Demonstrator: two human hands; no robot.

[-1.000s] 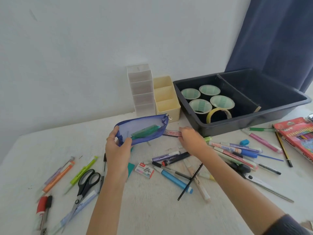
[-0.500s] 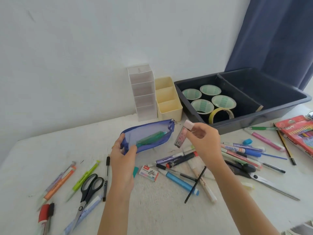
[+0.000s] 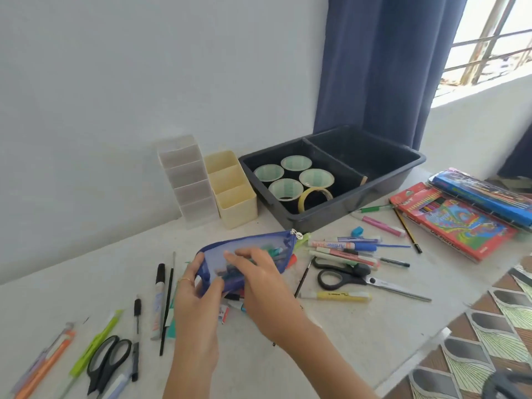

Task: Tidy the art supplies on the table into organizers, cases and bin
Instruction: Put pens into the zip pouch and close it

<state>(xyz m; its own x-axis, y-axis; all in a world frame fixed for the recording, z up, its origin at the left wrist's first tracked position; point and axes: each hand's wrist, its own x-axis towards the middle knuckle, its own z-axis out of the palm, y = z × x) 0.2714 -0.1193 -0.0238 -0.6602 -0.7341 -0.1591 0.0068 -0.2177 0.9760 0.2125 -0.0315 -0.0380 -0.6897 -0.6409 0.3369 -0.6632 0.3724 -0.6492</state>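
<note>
My left hand (image 3: 193, 306) grips the left end of a blue mesh pouch (image 3: 276, 249), which is held just above the table. Green and other pens show through the mesh. My right hand (image 3: 259, 283) lies over the front of the pouch with fairly straight fingers reaching to its upper edge. The pink tube it held earlier is out of sight. Loose markers (image 3: 342, 246), black scissors (image 3: 345, 279) and a yellow highlighter (image 3: 335, 296) lie to the right. More pens and a second pair of scissors (image 3: 106, 358) lie to the left.
A white organizer (image 3: 187, 180) and a yellow organizer (image 3: 233, 194) stand at the wall. Beside them a dark bin (image 3: 383, 191) holds tape rolls (image 3: 290, 188) in its left half. A red crayon box (image 3: 454, 220) and a blue box (image 3: 483, 194) lie far right. The table edge runs at lower right.
My right hand lifted a pink tube from the table and brought it to the pouch; the tube is no longer visible. The camera view has swung to the right.
</note>
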